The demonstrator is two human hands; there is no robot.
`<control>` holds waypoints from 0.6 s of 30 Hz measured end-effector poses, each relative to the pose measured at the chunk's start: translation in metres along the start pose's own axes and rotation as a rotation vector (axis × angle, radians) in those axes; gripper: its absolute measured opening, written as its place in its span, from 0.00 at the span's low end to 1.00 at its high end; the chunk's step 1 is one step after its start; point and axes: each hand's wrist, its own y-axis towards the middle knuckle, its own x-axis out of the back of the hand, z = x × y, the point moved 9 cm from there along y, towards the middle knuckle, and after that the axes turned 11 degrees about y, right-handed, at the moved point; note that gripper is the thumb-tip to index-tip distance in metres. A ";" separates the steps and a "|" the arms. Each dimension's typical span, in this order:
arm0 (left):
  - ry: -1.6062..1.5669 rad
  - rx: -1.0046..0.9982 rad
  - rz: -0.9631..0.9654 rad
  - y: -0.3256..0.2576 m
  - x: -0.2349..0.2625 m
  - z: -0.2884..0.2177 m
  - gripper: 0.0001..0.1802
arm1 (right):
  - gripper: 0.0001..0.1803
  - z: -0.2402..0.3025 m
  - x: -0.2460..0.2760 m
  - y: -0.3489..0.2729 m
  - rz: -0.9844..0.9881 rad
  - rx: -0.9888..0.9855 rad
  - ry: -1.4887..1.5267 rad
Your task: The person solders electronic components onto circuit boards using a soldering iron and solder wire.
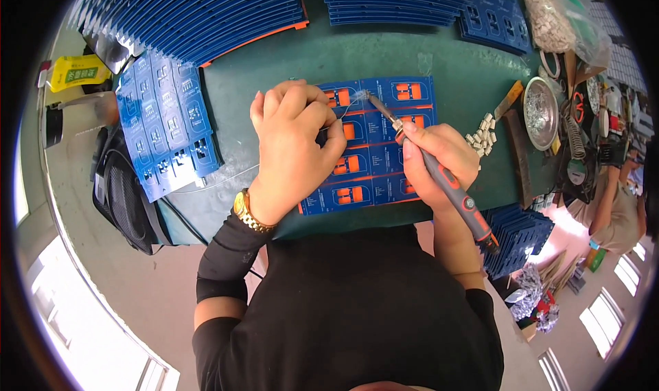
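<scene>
A blue circuit board panel (384,147) with rows of orange parts lies flat on the green mat before me. My right hand (443,161) grips a grey and red soldering iron (453,186) like a pen, its tip at the panel's upper middle. Over the panel's left side, my left hand (292,127) pinches a thin solder wire (345,109), whose end reaches toward the iron's tip. A wisp of smoke or glare blurs the spot where they meet. The wire's tail trails off to the left beneath my wrist.
Dense stacks of blue boards (199,20) stand at the far side, with another panel (165,102) at the left. Small white connectors (483,135) lie beside a metal bowl (547,140) on the right. A bag of pale parts (549,20) sits far right. Another person (618,216) is beyond.
</scene>
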 end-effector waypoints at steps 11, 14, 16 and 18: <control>-0.032 -0.019 0.028 0.002 -0.003 -0.003 0.06 | 0.14 -0.001 0.003 0.000 -0.034 -0.015 0.088; -0.038 -0.017 0.033 0.002 -0.004 -0.003 0.06 | 0.14 0.002 0.002 -0.001 -0.025 -0.020 0.069; -0.039 -0.018 0.040 0.003 -0.005 -0.004 0.06 | 0.14 0.003 0.001 -0.003 -0.030 -0.014 0.063; -0.038 -0.019 0.044 0.003 -0.006 -0.005 0.06 | 0.15 0.003 0.001 -0.005 -0.040 -0.004 0.044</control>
